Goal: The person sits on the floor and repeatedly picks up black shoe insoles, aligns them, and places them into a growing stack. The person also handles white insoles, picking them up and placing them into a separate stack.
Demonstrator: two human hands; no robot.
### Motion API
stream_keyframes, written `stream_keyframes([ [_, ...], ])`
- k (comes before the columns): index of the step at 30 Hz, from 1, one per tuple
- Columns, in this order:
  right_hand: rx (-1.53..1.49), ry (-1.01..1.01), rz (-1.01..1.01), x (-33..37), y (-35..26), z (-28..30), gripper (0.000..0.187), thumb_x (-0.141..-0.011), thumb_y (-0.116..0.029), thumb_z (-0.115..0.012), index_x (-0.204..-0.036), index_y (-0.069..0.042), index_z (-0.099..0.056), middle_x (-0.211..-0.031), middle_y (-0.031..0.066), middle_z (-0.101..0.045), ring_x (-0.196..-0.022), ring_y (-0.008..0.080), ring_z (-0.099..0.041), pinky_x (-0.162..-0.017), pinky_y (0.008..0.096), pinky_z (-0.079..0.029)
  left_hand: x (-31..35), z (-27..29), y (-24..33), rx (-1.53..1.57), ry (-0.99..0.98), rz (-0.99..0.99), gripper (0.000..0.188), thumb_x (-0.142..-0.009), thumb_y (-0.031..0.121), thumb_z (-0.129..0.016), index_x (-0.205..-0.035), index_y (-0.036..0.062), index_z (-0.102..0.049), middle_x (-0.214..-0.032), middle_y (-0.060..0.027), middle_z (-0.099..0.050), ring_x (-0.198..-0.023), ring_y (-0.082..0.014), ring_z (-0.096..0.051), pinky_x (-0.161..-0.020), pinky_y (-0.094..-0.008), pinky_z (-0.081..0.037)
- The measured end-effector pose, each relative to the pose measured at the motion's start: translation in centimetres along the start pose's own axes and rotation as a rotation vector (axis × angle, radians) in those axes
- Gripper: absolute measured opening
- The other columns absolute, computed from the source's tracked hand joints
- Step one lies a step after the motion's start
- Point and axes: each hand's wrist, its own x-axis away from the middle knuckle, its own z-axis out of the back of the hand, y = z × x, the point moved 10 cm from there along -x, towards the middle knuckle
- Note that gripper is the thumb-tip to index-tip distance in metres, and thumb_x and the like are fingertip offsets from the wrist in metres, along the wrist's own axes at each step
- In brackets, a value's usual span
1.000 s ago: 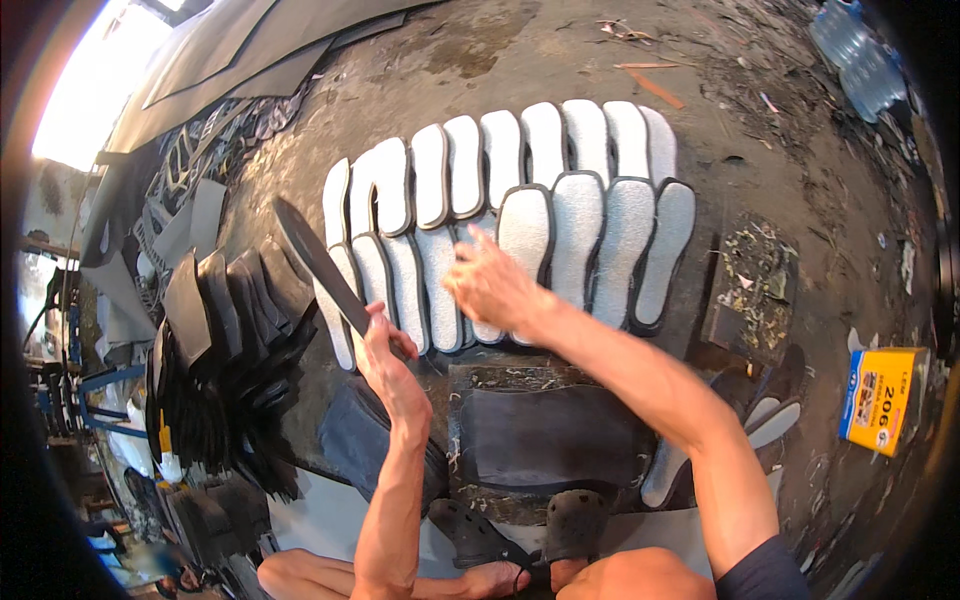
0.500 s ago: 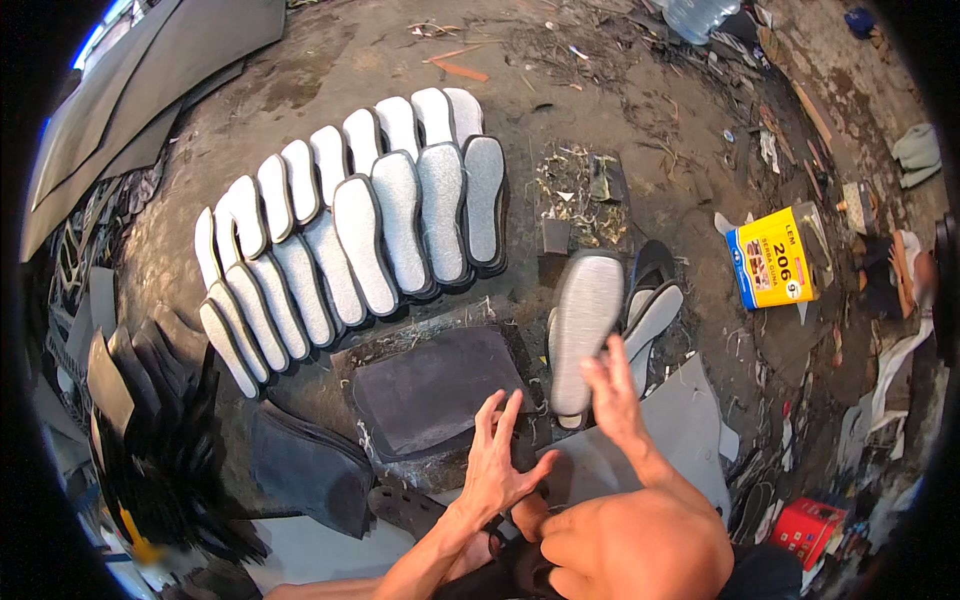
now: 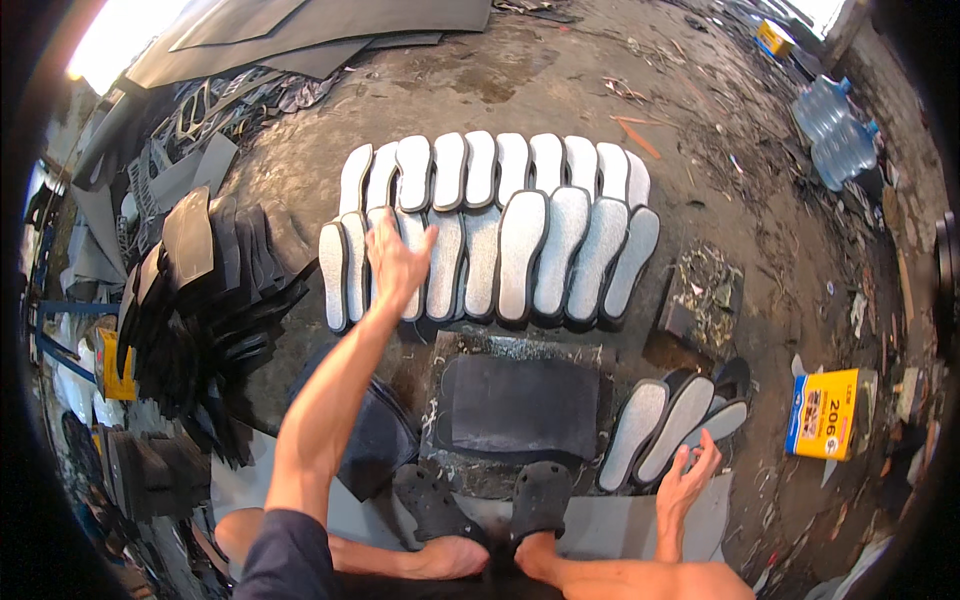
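Observation:
My left hand (image 3: 398, 262) reaches over the front row of grey-topped shoe soles (image 3: 522, 250) with black edges, its fingers stretched out and thumb apart. The fingers lie over one sole in the left half of that row; whether they touch it I cannot tell. At the right, my right hand (image 3: 688, 482) is beside a small group of similar soles (image 3: 636, 432), fingers loosely bent and apart, with nothing seen in them. Between my hands, a flat black sheet (image 3: 520, 405) lies on a dark worn block in front of my feet.
Behind the front row stands a second row of pale soles (image 3: 482, 168). Black cut pieces (image 3: 200, 320) are heaped at the left. A yellow and blue box (image 3: 826, 415) and a scrap-covered block (image 3: 705, 295) are at the right, with clear plastic bottles (image 3: 840, 130) farther back.
My right hand has let go of the sole it held up, and soles lie beside it now. My left hand has moved forward over the front row. The whole view has shifted.

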Motion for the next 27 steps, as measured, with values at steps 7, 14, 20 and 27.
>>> stream_keyframes([
  [7, -0.116, -0.163, 0.074, -2.4, -4.9, -2.9, 0.047, -0.111, -0.025, -0.062, -0.150, 0.001, -0.057, -0.138, 0.0218, -0.058, -0.113, 0.0342, -0.062, -0.094, 0.0478, -0.052, -10.5, -8.0, -3.3, -0.160, -0.307, 0.315, 0.133, -0.087, 0.072, -0.081, -0.171, -0.0120, -0.020, -0.171, -0.0370, -0.039, -0.164, -0.0534, -0.028, -0.134, -0.0636, -0.016],
  [14, -0.119, -0.241, 0.150, -2.8, -6.3, -3.7, 0.043, -0.111, -0.023, -0.064, -0.147, 0.001, -0.060, -0.141, 0.0219, -0.057, -0.110, 0.0339, -0.065, -0.092, 0.0469, -0.055, -15.4, -6.5, -3.2, -0.022, -0.343, 0.322, 0.077, -0.080, 0.062, -0.090, -0.109, -0.0091, -0.081, -0.110, -0.0243, -0.080, -0.098, -0.0299, -0.079, -0.075, -0.0396, -0.061],
  [20, -0.147, -0.274, 0.159, -2.6, -6.6, -4.2, 0.039, -0.109, -0.018, -0.065, -0.143, 0.001, -0.063, -0.142, 0.0215, -0.056, -0.105, 0.0316, -0.067, -0.090, 0.0446, -0.057, -19.6, -4.4, -2.7, 0.621, -0.350, 0.525, 0.052, -0.092, 0.060, -0.082, -0.105, 0.0101, -0.076, -0.074, -0.0004, -0.058, -0.061, -0.0135, -0.057, -0.052, -0.0321, -0.046],
  [27, -0.222, -0.288, 0.172, -1.9, -9.2, -5.1, 0.031, -0.111, -0.019, -0.064, -0.134, 0.002, -0.067, -0.138, 0.0198, -0.058, -0.099, 0.0276, -0.069, -0.083, 0.0399, -0.060, -11.3, -6.8, 4.0, 0.471, -0.275, 0.385, 0.063, -0.089, 0.054, -0.069, -0.108, -0.0051, -0.080, -0.095, -0.0170, -0.078, -0.097, -0.0293, -0.075, -0.088, -0.0418, -0.058],
])
